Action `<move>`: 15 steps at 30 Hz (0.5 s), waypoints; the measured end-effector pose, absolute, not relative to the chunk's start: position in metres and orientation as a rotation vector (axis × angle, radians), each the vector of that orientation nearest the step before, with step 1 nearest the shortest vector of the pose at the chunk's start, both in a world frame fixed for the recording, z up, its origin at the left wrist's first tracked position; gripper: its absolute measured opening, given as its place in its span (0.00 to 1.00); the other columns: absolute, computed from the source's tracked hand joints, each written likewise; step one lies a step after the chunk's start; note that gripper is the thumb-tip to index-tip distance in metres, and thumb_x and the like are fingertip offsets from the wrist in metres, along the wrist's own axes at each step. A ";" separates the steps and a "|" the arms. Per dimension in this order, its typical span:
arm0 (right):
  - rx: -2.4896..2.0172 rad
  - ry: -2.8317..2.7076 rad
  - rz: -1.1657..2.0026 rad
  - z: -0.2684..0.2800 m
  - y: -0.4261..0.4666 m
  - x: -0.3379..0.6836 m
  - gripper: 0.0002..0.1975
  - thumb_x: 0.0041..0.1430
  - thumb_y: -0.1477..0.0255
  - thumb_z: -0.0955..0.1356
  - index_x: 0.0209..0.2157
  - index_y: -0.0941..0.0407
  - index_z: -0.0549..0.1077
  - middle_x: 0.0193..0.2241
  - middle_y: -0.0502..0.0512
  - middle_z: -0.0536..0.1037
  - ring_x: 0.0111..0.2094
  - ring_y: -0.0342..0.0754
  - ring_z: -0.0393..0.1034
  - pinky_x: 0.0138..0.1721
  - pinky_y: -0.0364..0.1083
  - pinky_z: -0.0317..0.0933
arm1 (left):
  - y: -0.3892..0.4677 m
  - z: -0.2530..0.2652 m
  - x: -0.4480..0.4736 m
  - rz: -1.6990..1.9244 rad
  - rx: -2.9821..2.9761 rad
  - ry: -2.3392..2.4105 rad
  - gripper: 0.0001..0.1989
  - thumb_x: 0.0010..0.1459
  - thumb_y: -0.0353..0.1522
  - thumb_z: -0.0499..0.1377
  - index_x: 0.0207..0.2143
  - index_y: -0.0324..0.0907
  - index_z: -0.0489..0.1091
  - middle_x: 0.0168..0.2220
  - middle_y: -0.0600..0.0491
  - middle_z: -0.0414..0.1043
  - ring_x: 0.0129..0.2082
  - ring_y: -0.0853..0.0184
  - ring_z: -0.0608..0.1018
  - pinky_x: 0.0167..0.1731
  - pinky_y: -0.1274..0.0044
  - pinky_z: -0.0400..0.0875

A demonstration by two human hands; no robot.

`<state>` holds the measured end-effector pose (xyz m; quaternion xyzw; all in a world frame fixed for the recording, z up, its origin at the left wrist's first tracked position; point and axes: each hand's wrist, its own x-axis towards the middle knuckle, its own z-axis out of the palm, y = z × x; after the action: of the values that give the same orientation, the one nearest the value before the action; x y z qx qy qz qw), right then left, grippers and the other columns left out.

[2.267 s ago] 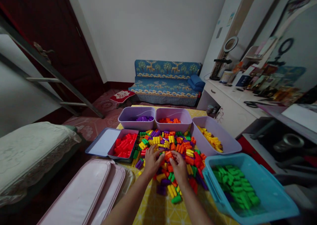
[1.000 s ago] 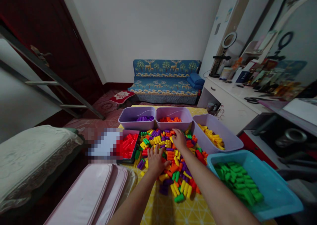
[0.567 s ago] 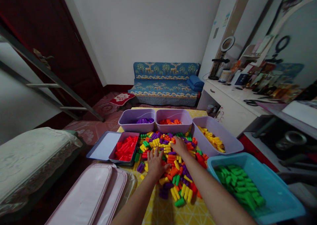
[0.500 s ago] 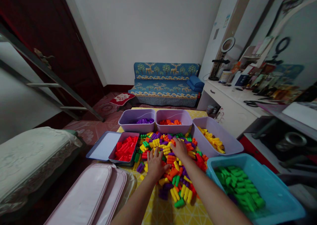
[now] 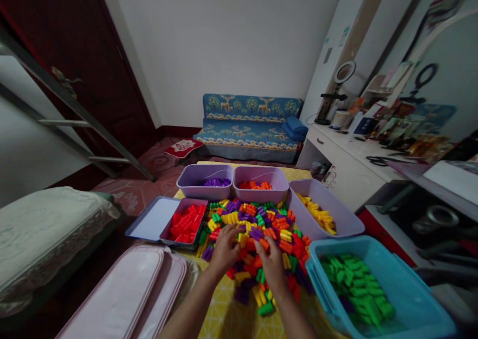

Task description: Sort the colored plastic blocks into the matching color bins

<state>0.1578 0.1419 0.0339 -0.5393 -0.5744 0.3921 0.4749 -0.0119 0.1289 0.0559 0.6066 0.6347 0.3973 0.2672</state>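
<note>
A mixed pile of small ribbed plastic building blocks (image 5: 247, 224) in yellow, orange, red, green and purple covers the middle of the table. Over the pile's left side is my left hand (image 5: 224, 249), fingers bent forward and thumb apart, beside a yellow block (image 5: 242, 240). My right hand (image 5: 273, 265) is at the near middle, with an orange block (image 5: 264, 243) between its thumb and fingers. The undersides of both hands are hidden.
Lilac bins hold purple (image 5: 179, 182), orange (image 5: 261, 195) and yellow blocks (image 5: 349, 219). A blue tub (image 5: 414, 289) with green blocks stands right, a dark box of red blocks (image 5: 186, 223) left. Pale pink lids (image 5: 115, 289) lie front left on the yellow tablecloth (image 5: 224, 309).
My right hand has drawn back toward me from the far part of the pile. My left hand has moved slightly left, its fingers now more bent. Blocks in the middle have shifted.
</note>
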 end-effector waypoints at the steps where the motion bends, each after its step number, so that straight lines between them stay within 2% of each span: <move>1: -1.332 -1.407 1.006 0.038 0.139 0.159 0.26 0.54 0.51 0.67 0.42 0.58 0.75 0.39 0.60 0.80 0.39 0.54 0.74 0.42 0.50 0.68 | 0.128 0.060 -0.010 1.172 1.552 1.634 0.18 0.55 0.32 0.57 0.48 0.45 0.75 0.56 0.46 0.71 0.59 0.55 0.68 0.61 0.62 0.59; 4: -1.316 -1.468 1.114 0.051 0.133 0.158 0.25 0.54 0.52 0.67 0.43 0.58 0.76 0.41 0.60 0.80 0.42 0.55 0.74 0.44 0.50 0.67 | 0.126 0.069 0.001 1.326 1.234 1.390 0.19 0.54 0.38 0.61 0.48 0.42 0.75 0.50 0.44 0.75 0.52 0.56 0.75 0.54 0.64 0.67; 7: -1.250 -1.550 1.213 0.061 0.129 0.154 0.22 0.55 0.56 0.67 0.43 0.57 0.76 0.41 0.58 0.80 0.43 0.55 0.74 0.45 0.49 0.67 | 0.125 0.071 0.013 1.360 0.976 1.239 0.24 0.44 0.41 0.70 0.42 0.40 0.77 0.40 0.45 0.80 0.41 0.57 0.80 0.42 0.69 0.74; 11: -1.237 -1.582 1.221 0.063 0.125 0.152 0.18 0.54 0.58 0.68 0.38 0.56 0.78 0.37 0.57 0.81 0.40 0.54 0.74 0.41 0.48 0.67 | 0.122 0.067 0.014 1.400 0.734 1.211 0.22 0.33 0.40 0.74 0.32 0.37 0.79 0.27 0.49 0.79 0.28 0.63 0.79 0.33 0.74 0.75; 15: -1.303 -1.462 1.124 0.057 0.135 0.162 0.19 0.53 0.55 0.67 0.36 0.57 0.77 0.37 0.59 0.81 0.39 0.54 0.75 0.41 0.50 0.68 | 0.125 0.064 -0.003 1.554 0.505 1.300 0.23 0.29 0.38 0.75 0.30 0.36 0.78 0.23 0.52 0.77 0.24 0.66 0.78 0.29 0.74 0.76</move>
<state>0.1624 0.1354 0.0568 -0.5215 -0.5854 0.4501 0.4274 -0.0032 0.1249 0.0638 0.2092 0.5383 0.6432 0.5028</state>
